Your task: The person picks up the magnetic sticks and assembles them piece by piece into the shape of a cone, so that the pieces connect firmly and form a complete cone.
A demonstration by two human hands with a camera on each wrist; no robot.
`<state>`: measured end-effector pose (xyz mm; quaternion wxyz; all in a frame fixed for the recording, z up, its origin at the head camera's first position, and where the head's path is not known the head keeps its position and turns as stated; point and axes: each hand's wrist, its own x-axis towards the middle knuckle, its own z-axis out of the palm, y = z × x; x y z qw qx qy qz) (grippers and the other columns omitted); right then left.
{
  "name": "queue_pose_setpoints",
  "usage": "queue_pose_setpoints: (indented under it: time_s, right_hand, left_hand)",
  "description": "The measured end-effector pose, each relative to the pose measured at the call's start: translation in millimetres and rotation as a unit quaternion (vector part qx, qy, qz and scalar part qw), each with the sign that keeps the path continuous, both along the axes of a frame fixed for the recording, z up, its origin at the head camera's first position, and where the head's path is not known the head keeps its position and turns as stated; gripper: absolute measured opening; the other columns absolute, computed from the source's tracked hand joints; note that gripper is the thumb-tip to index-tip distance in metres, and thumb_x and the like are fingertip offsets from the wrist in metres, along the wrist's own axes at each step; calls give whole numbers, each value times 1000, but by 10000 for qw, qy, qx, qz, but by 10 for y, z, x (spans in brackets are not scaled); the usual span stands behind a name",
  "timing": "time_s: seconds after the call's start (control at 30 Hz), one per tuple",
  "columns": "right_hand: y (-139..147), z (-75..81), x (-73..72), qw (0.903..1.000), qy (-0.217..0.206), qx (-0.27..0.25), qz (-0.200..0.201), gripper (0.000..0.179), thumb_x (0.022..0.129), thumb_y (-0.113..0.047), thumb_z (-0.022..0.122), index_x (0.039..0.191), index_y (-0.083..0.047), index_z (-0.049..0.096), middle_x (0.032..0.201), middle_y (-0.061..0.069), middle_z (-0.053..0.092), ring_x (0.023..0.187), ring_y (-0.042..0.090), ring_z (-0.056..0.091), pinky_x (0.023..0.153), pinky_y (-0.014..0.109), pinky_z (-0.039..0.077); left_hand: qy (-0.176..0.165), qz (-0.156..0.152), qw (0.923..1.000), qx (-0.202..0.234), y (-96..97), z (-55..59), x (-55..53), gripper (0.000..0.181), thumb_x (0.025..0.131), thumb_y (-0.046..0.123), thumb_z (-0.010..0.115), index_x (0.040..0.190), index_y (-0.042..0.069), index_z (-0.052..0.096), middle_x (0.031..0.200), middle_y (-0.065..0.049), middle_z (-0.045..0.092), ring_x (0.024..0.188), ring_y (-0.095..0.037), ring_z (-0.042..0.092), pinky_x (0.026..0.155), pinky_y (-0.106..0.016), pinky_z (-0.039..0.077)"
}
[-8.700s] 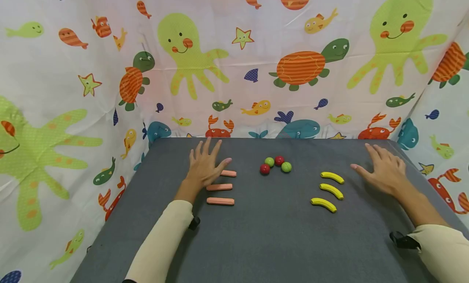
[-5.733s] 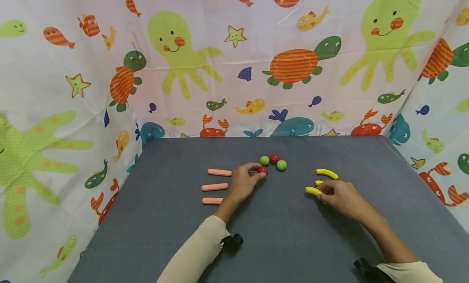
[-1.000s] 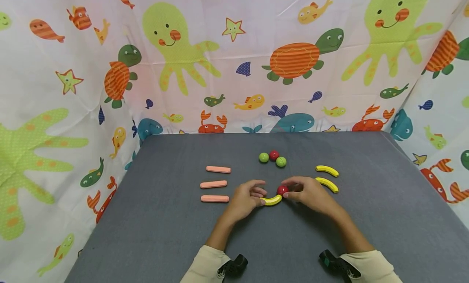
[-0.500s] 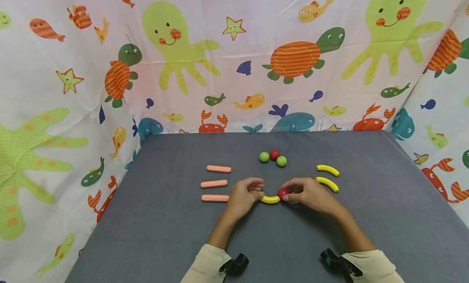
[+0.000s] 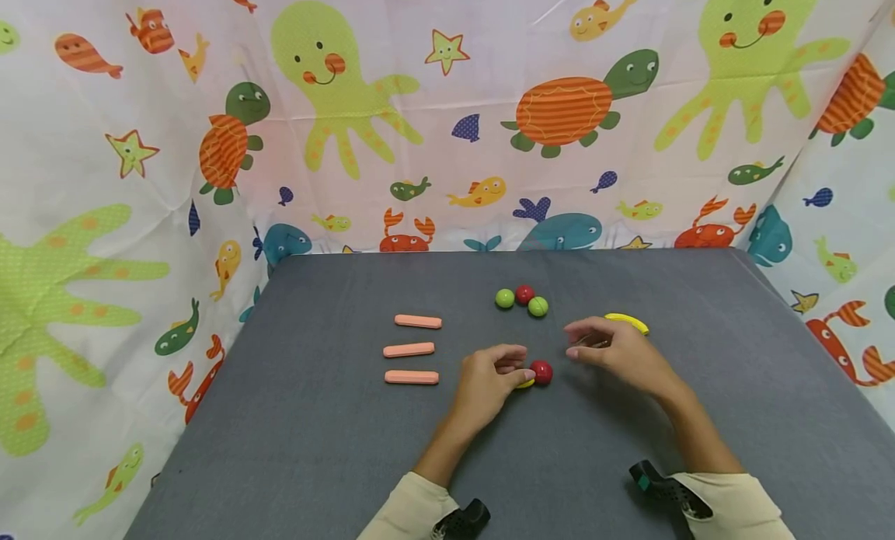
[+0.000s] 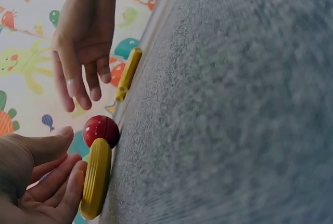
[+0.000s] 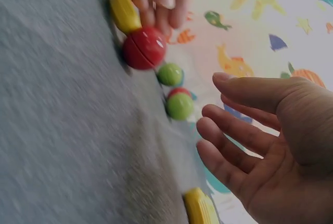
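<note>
Yellow banana piece [image 6: 97, 182], one: we list it mid-table [image 5: 294, 447], well short of the far edge, long axis running roughly left to right, right-hand end against the red ball [image 5: 541, 371]. Nearer is the left hand [image 5: 489, 381], just beside it, thumb apart and fingers loose, gripping nothing; whether a fingertip touches, we cannot tell. We enter the right hand [image 5: 622, 355] as released, holding nothing, apart from the ball toward the table's right edge.

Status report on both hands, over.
Left hand at nearest banana, partly hiding it. Right hand open, empty. Between hands: nearest red ball, beside that banana.
</note>
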<state>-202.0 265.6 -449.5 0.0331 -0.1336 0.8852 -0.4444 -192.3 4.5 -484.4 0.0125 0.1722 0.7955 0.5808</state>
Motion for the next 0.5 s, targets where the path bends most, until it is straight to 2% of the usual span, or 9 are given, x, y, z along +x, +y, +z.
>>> queue_pose_setpoints:
  time_s: [0.2,0.33,0.43,0.5]
  right_hand:
    - [222,45,8,9986,375,119,-359,38,99,-25,78,131,-5,72,120,12,76,104,7,67,85,18,53]
    - [371,30,11,9973,336,172,-626,40,100,-27,77,133,-7,71,125,14,74,104,2,64,83,17,52]
    - [457,6,2,9964,141,245,-802,42,100,-31,77,135,-8,70,128,14,73,104,3,63,81,19,51]
    - [500,-10,-4,9958,68,312,-859,43,100,-32,77,135,-8,70,129,15,73,104,3,63,80,19,51]
  left_hand:
    - [268,253,9989,-295,16,2,22,35,91,12,85,123,1,78,118,-7,79,110,-21,75,95,-37,60]
    - [211,256,9981,-515,3,1,22,36,90,17,87,123,6,79,116,-2,80,108,-19,74,94,-38,58]
    - [119,136,9971,-745,-3,-3,24,37,88,21,88,122,10,80,114,2,81,109,-14,73,102,-39,48]
    - [68,57,9958,-913,-5,-7,25,37,88,24,88,122,13,80,114,5,81,111,-10,71,102,-42,40]
